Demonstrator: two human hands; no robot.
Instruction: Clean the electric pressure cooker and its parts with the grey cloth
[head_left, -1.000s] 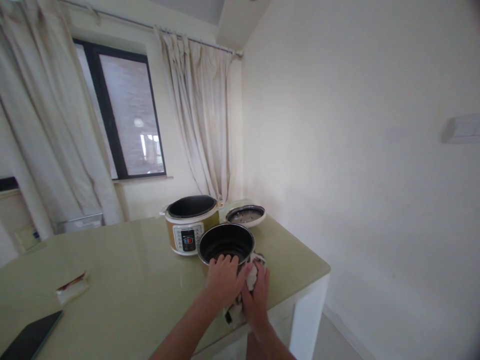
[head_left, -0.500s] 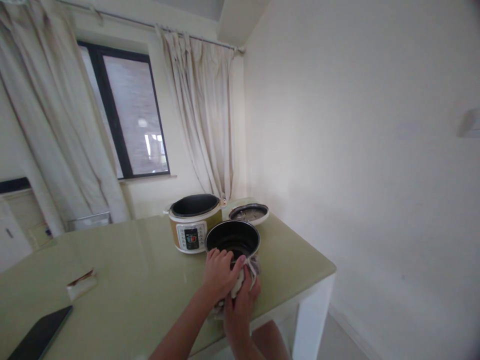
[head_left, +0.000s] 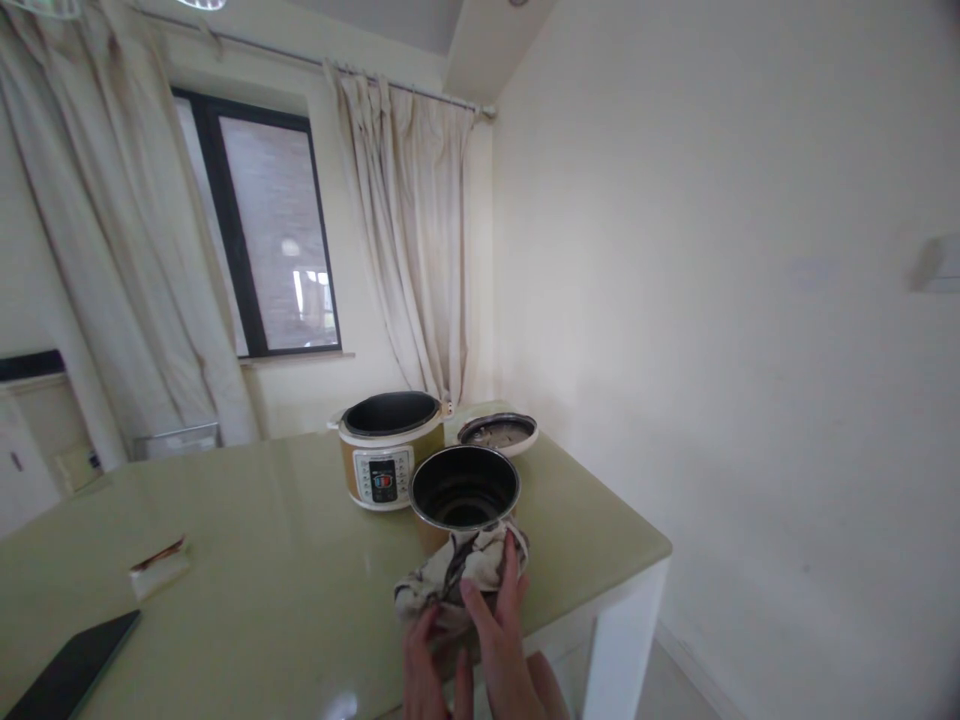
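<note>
A crumpled, patterned cloth is bunched against the near side of a dark-lined inner pot. My left hand grips the cloth's lower left part, its fingertips partly covered by the folds. On the right side my right hand holds the same cloth, thumb and fingers spread over it close to the pot's rim. Behind the pot stands a white and gold electric cooker with its top uncovered and a button panel in front. A round lid lies upside down beside it.
All this sits near the right corner of a pale green table. A dark flat device and a small white packet are on the left. A bare wall rises at the right, with curtains behind.
My left hand has left the pot's rim and come down to the cloth's lower left. The cloth is now more spread out in front of the pot. The pot stays in place.
</note>
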